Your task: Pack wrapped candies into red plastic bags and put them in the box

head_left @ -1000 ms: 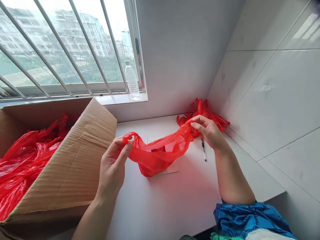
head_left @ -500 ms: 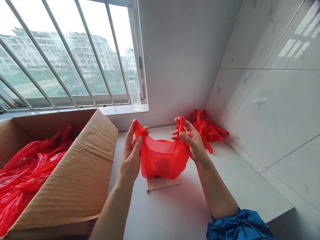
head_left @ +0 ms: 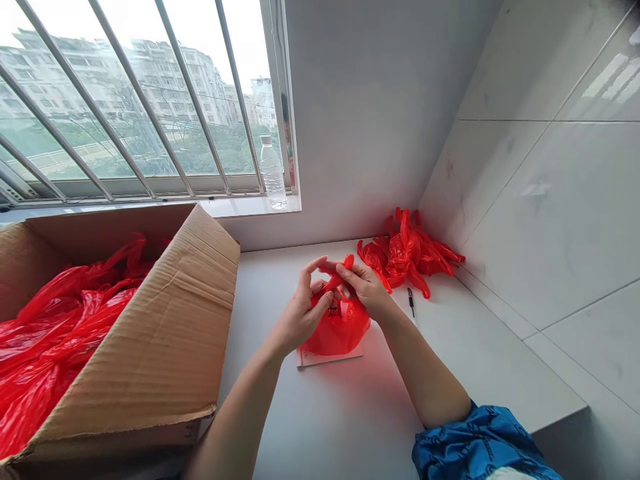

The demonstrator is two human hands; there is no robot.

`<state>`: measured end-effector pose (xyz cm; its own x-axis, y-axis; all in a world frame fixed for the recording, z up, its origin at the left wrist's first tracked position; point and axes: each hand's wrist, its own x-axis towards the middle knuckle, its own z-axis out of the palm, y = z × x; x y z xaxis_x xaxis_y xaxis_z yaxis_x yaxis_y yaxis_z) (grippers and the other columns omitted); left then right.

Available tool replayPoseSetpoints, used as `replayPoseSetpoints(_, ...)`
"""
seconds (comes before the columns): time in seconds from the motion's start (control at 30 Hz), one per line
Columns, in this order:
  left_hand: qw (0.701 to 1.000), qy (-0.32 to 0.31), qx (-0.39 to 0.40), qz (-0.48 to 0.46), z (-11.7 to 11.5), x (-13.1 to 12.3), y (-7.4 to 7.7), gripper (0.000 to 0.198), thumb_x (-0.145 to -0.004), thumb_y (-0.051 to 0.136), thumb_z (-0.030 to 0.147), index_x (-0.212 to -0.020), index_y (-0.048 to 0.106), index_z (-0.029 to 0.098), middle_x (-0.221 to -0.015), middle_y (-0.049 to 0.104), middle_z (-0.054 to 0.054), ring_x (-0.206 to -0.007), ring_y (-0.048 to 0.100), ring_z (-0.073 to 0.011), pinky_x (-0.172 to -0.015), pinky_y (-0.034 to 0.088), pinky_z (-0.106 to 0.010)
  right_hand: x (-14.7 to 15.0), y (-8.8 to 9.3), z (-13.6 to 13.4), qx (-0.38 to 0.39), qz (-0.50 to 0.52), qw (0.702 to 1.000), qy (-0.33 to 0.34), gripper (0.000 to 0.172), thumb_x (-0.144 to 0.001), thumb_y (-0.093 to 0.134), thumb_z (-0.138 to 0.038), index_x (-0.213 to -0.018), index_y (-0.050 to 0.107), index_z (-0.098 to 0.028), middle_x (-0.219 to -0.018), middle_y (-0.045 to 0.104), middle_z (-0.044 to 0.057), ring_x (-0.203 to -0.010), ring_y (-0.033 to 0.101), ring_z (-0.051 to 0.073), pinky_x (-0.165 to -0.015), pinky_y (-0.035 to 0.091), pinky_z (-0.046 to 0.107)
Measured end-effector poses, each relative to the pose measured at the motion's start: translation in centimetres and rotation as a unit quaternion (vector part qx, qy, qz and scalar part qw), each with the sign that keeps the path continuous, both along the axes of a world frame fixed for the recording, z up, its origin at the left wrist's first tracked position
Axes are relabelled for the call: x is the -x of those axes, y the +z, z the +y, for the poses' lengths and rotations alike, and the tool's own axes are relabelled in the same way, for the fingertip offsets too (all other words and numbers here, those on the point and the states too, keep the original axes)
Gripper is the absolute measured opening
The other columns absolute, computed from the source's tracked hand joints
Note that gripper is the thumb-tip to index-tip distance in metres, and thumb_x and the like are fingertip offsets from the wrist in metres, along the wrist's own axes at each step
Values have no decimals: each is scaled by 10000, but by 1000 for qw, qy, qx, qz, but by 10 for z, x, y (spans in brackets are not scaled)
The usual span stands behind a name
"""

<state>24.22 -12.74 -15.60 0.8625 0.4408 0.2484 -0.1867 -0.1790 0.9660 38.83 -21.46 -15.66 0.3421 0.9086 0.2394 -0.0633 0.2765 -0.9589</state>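
A thin red plastic bag [head_left: 334, 333] hangs from both hands over the white counter [head_left: 320, 413], its handles crossed and bunched between the fingers. My left hand [head_left: 307, 303] pinches one handle, thumb toward the bag's front. My right hand [head_left: 365, 287] grips the other, with a short red end sticking up past the fingertips. Whatever lies inside the bag cannot be made out. Below the bag, a flat pale piece of card or booklet [head_left: 333, 361] shows its front edge; the rest is covered.
At the left stands an open cardboard box [head_left: 165, 333] with red plastic bags [head_left: 75, 320] inside. More red bags [head_left: 413, 250] lie heaped in the back right corner, near a black pen [head_left: 411, 302]. On the sill of the barred window is a clear bottle [head_left: 273, 175].
My hands have come together, bringing the two spread handles across each other and gathering the bag's mouth. The view has shifted slightly, and the pen now shows.
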Motion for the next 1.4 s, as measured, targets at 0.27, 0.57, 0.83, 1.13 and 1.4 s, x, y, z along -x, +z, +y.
replayPoseSetpoints(0.27, 989, 15, 144, 38, 8, 1, 2, 398, -928, 572, 412, -1282, 464, 268, -809, 572, 17, -728, 577, -139, -687, 467, -261, 0, 10, -12, 4, -110, 994, 27, 377, -960, 530, -438, -1282, 581, -248, -906, 692, 22, -679, 586, 119, -648, 503, 274)
replayPoseSetpoints(0.57, 970, 129, -184, 98, 7, 1, -5, 231, -923, 543, 312, -1088, 689, 242, -612, 540, 53, -565, 466, -98, -566, 356, -223, 6, 13, -22, -34, -334, 934, -119, 152, -914, 619, -325, -1037, 578, -245, -1037, 598, 37, -882, 624, 161, -771, 551, 314)
replayPoseSetpoints(0.83, 995, 50, 84, -4, 6, 3, 5, 395, -881, 669, 414, -1210, 690, 196, -1160, 712, -114, -1109, 650, -255, -936, 513, -342, 2, 10, -37, -54, -434, 882, -177, 94, -937, 624, -325, -911, 689, -262, -945, 618, 45, -897, 603, 187, -737, 510, 321)
replayPoseSetpoints(1.13, 929, 345, 113, -75, 60, -5, -52, 409, -750, 770, 417, -1074, 755, 169, -1081, 741, -103, -1027, 660, -215, -970, 484, -351, -7, -37, -91, 69, -343, 928, -123, 248, -912, 639, -441, -780, 703, -241, -744, 670, 25, -696, 600, 182, -642, 488, 327)
replayPoseSetpoints(1.4, 952, 300, 41, 39, 63, 25, -79, 763, -890, 605, 541, -1521, 341, 205, -1244, 661, -133, -1194, 613, -237, -1066, 424, -409, -33, -68, -126, 192, -240, 947, -93, 391, -931, 569, -518, -1224, 636, -266, -1145, 695, 79, -1037, 672, 233, -901, 562, 417)
